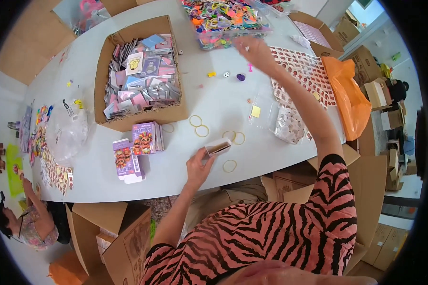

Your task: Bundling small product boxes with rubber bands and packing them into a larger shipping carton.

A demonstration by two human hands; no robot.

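Note:
My left hand (pixel 198 167) grips a small open-ended carton (pixel 218 147) above the near part of the table, its opening toward me. Out at the far side, my right hand (pixel 256 53) is beside the near right corner of a clear plastic bin (pixel 214 42) heaped with colourful small trinkets. Its fingers are blurred, and whether they hold anything does not show. Between the hands lie a yellow trinket (pixel 211 74), a small black-and-white ball (pixel 226 74) and a purple trinket (pixel 241 77). Several rubber bands (pixel 229 166) are scattered around the carton.
A cardboard box (pixel 142 121) full of flat packets stands at left centre. Purple printed cartons (pixel 127 160) are grouped before it. Sticker sheets (pixel 314 71) and an orange plastic bag (pixel 347 95) cover the right side. A clear bag (pixel 67 135) and another person (pixel 31 218) are at far left.

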